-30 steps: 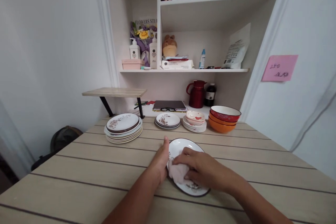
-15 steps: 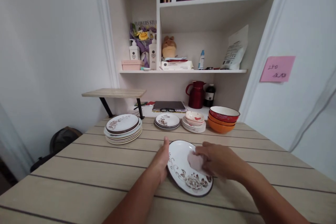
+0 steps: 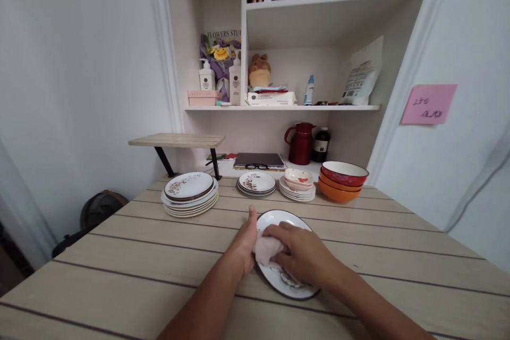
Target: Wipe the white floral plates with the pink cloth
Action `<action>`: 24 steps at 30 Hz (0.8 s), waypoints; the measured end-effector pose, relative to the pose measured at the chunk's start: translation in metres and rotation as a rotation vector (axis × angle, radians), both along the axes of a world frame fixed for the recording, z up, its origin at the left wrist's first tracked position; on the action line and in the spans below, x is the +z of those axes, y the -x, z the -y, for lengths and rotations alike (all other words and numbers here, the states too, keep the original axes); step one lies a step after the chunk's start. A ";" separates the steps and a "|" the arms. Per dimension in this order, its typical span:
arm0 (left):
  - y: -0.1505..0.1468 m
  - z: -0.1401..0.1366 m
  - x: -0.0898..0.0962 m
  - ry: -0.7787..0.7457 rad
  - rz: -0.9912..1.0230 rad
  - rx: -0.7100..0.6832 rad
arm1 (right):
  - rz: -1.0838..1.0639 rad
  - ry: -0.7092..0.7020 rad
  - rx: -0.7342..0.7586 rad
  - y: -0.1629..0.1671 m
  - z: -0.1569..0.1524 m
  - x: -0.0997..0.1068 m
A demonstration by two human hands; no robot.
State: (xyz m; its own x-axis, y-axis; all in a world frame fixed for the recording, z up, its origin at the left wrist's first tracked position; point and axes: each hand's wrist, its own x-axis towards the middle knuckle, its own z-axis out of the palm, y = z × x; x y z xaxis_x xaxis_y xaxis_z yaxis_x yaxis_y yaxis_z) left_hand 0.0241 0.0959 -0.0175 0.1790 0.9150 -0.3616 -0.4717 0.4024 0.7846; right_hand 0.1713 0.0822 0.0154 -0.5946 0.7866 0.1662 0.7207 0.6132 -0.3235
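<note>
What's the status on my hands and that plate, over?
Left hand at left edge of plate. Right hand gripping pale cloth over plate, hiding part of it. Stacked plates and stacked bowls standing farther back.

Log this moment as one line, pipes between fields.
left hand: against left edge of plate | right hand: holding pale cloth on plate | farther back: stacked bowls

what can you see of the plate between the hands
The plate is roundish, white and glossy, like glazed ceramic, with a dark rim and brownish floral decoration, partly hidden. It faces up over the table; whether it rests flat is unclear. The left hand touches its left edge, and the right hand holds a pale pink cloth against its face.
</note>
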 end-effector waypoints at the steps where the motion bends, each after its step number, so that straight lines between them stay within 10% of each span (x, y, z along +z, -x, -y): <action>1: -0.001 0.000 0.001 -0.012 0.017 0.000 | 0.004 -0.022 -0.034 -0.002 -0.003 -0.001; 7: -0.003 0.002 0.001 -0.031 0.035 -0.065 | 0.113 0.002 -0.219 -0.030 -0.019 0.005; 24: -0.002 0.002 0.001 -0.012 -0.061 -0.004 | -0.034 0.022 0.064 -0.004 -0.005 0.000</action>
State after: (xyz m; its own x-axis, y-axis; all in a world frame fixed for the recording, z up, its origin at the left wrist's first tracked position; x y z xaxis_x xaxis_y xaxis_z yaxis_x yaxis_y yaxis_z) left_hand 0.0257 0.0942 -0.0170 0.1605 0.9187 -0.3609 -0.4212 0.3944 0.8167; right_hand 0.1753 0.0876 0.0157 -0.6385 0.7505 0.1705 0.6684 0.6506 -0.3606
